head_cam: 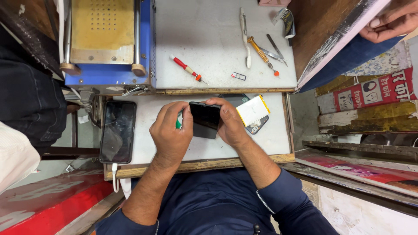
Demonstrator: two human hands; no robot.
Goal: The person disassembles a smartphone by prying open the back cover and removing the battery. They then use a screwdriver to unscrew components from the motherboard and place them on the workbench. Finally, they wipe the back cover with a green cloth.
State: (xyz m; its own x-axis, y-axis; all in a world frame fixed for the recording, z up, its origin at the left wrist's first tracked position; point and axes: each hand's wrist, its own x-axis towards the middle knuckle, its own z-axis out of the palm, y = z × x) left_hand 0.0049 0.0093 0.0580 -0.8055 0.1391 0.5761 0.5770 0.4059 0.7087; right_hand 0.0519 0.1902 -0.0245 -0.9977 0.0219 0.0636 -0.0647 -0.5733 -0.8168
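Both my hands hold a small black phone (pixel 204 118) over a pull-out white shelf (pixel 270 139). My left hand (pixel 170 130) grips its left edge, with something green just showing under the fingers. My right hand (pixel 230 122) grips its right edge, thumb on top. Just right of my right hand lies an opened phone (pixel 257 125) with a white, yellow-edged battery (pixel 252 110) on it. A larger black phone (pixel 117 131) lies screen-up at the shelf's left, a white cable plugged into its near end.
On the upper white worktop (pixel 204 39) lie a red-handled screwdriver (pixel 187 68), an orange-handled screwdriver (pixel 261 53), a white spudger (pixel 245 37), tweezers (pixel 275 48) and a small card tray (pixel 238 76). A blue machine with a yellow plate (pixel 104 39) stands left. Another person's hand (pixel 392 21) rests at top right.
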